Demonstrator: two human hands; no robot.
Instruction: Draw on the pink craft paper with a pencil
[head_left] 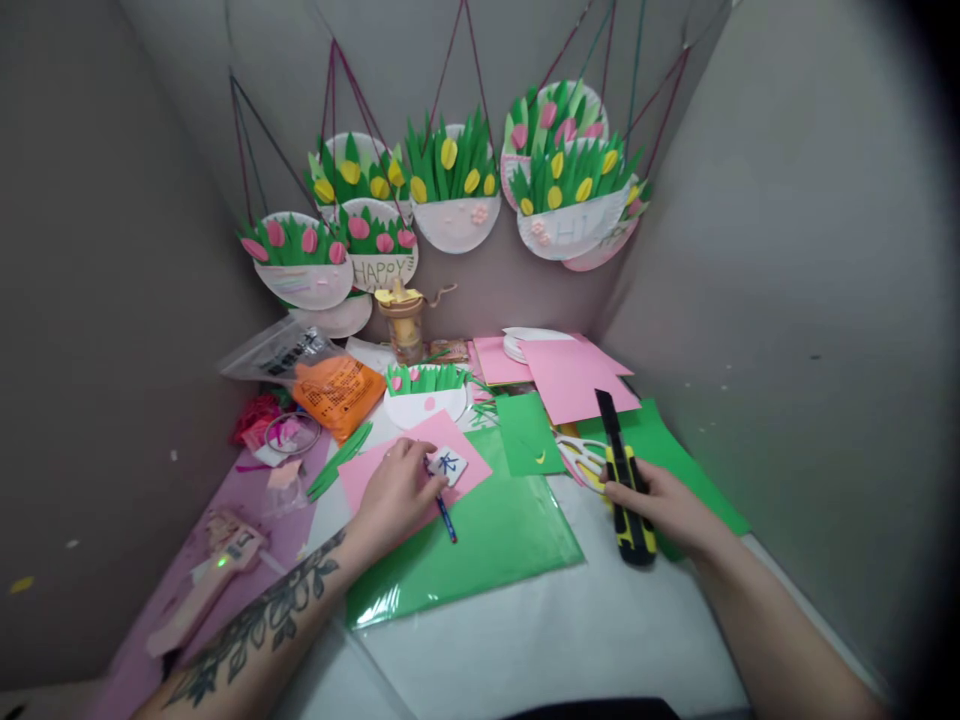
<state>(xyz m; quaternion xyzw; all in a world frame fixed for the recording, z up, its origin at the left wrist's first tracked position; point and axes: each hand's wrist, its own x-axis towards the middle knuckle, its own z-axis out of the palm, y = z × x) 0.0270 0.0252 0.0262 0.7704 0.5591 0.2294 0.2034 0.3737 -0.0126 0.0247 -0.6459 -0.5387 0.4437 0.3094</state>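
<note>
My left hand is closed over a sheet of pink paper, pinching a small white block with a blue character on it. From beneath those fingers a dark blue pencil sticks out; whether the hand grips it too is unclear. My right hand is wrapped round a yellow and black utility knife, its dark blade end pointing away from me. Just left of the knife lie white-handled scissors, partly covered. Green paper in a clear sleeve lies under the pink sheet.
A paper-plate basket lies behind the pink paper. At left are an orange packet, a clear zip bag and a glue gun with a green light. Pink sheets are stacked back right. Finished plate baskets hang on the wall.
</note>
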